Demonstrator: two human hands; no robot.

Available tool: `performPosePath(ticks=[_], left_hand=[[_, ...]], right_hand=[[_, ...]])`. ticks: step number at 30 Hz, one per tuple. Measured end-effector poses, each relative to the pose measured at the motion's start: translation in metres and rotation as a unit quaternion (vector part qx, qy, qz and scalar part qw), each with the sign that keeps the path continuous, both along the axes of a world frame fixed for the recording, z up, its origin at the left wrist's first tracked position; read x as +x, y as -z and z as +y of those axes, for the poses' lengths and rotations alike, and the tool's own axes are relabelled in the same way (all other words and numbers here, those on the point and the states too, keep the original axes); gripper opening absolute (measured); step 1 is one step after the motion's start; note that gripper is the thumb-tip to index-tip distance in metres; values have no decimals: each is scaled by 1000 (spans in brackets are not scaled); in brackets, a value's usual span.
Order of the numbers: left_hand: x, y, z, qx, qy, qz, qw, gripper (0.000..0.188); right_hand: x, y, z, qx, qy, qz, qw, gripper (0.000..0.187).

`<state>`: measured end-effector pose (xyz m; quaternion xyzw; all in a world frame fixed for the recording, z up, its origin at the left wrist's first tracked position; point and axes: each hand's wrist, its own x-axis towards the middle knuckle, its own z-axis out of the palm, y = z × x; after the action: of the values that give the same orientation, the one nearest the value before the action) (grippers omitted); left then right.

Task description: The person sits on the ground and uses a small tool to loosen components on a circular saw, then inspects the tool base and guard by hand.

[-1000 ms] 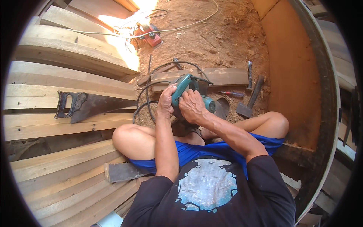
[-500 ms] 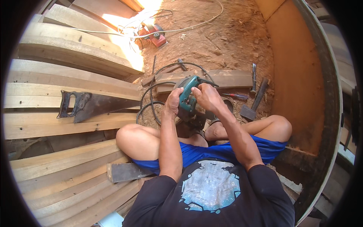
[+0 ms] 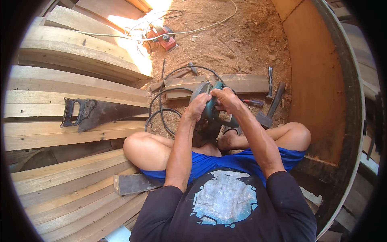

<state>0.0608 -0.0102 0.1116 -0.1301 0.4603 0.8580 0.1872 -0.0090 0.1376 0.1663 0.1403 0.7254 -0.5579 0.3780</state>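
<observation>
Person (image 3: 224, 197) before me has forearms (image 3: 182, 141) angled inward, left hand (image 3: 198, 106) and right hand (image 3: 227, 99) close together, both wrapped on power tool (image 3: 210, 109) in front of crossed legs (image 3: 148, 150); tool teal, dark rounded part (image 3: 200, 89) at left, partly covered by fingers

The teal circular saw (image 3: 210, 109) was cased in smooth, hard-looking plastic. Its black cord (image 3: 161, 109) was sheathed in matt, rubbery material. The handsaw (image 3: 98, 114) was bladed in dull, darkened metal. Matt bare wood, flecked with dark marks, was seen in the planks (image 3: 72, 133). The screwdriver (image 3: 253, 103) was handled in glossy red plastic. The floor (image 3: 254, 44) was roughly coated with wood shavings. The shorts (image 3: 217, 163) were made of softly sheened blue cloth, the T-shirt (image 3: 169, 213) of matt black fabric.
</observation>
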Motion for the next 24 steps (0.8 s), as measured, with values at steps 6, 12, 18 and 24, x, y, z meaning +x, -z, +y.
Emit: performPosePath(ticks=[6, 12, 18, 24], left_hand=[[0, 3, 2, -2, -46, -6, 999, 18], [15, -4, -21, 53, -100, -36, 993, 23], [10, 17, -19, 11, -83, 26, 996, 26], [7, 33, -19, 6, -88, 40, 995, 27]], right_hand=[[1, -4, 2, -22, -8, -16, 1000, 20], [10, -24, 24, -20, -145, 143, 979, 17], [28, -15, 35, 137, -344, 474, 799, 15], [57, 8, 20, 224, -401, 558, 692, 9]])
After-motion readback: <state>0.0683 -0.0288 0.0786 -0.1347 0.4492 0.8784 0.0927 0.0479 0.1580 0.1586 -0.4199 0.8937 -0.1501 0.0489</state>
